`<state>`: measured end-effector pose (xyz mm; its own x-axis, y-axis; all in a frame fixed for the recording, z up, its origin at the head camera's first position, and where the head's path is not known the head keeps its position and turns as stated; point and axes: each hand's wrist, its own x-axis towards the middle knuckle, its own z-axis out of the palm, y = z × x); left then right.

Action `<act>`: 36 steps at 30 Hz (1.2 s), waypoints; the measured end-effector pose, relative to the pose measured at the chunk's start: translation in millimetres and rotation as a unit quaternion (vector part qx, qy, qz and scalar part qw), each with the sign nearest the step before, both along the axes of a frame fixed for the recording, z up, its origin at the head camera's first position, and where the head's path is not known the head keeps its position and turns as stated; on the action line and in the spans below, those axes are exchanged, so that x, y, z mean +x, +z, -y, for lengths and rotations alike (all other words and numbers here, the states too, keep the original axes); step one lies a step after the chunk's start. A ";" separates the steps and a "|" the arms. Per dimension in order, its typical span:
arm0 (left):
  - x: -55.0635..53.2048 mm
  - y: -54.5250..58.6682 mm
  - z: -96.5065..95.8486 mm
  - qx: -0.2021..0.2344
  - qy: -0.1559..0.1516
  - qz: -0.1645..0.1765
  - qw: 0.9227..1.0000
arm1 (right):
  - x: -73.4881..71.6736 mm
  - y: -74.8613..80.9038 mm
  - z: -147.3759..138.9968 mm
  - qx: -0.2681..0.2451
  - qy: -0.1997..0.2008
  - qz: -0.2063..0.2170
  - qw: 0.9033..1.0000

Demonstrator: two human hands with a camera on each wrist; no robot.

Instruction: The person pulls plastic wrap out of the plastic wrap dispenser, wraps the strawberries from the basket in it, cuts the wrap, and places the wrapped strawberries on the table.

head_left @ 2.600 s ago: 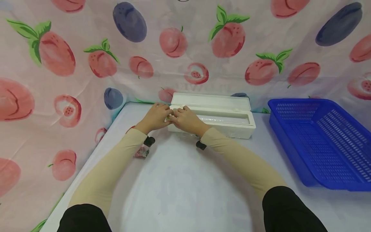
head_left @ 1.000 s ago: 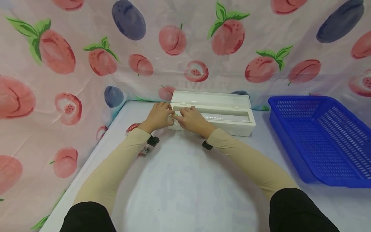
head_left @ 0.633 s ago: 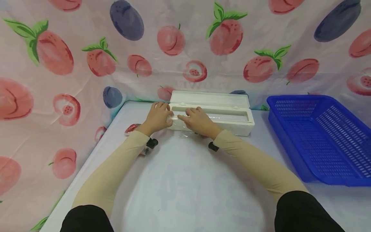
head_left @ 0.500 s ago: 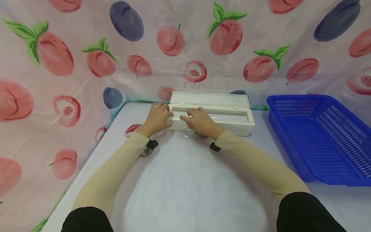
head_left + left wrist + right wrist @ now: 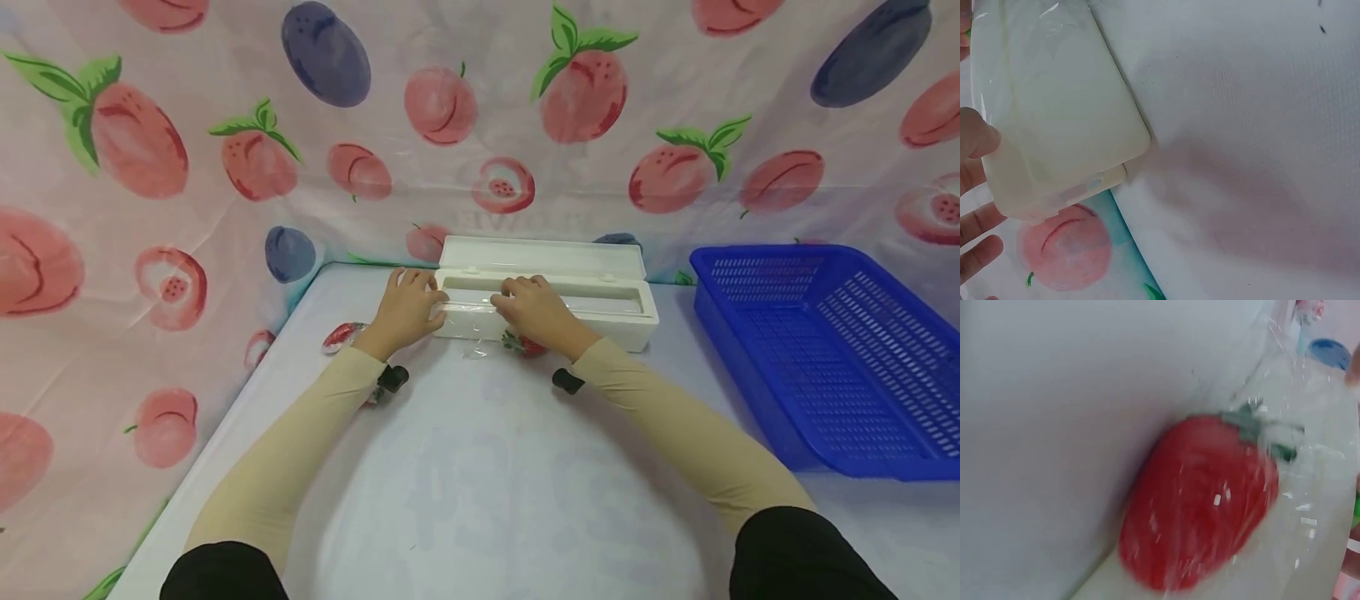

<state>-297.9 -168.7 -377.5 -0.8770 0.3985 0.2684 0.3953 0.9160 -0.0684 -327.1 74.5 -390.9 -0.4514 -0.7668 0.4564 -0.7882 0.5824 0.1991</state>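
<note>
A long white cling film dispenser (image 5: 621, 333), its lid raised, stands at the back of the table. My left hand (image 5: 405, 310) holds its left end; in the left wrist view the thumb (image 5: 977, 134) presses the front face and the fingers spread past the end. At the front rim my right hand (image 5: 534, 312) pinches a small green slide cutter (image 5: 1357, 509), mostly hidden by the fingers. Clear film (image 5: 476, 348) hangs down the front. Under it a red strawberry (image 5: 1197, 506) with green leaves lies against the dispenser, partly hidden by my right hand in the head view.
A blue plastic basket (image 5: 862, 367) stands at the right. Beside my left wrist lies a red wrapped item (image 5: 343, 335), with another red-and-green one (image 5: 375, 394) mostly hidden behind the wrist camera. A fruit-print cloth (image 5: 375, 217) hangs behind the white table.
My right hand has slid right along the dispenser's front rim, away from my left hand, which stays at the left end. The strawberry and hanging film have come into sight.
</note>
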 end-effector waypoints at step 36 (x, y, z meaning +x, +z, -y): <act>3.0 -1.5 1.1 0.006 -0.007 -0.023 1.000 | 10.5 2.0 -140.9 -0.032 -0.061 0.013 0.998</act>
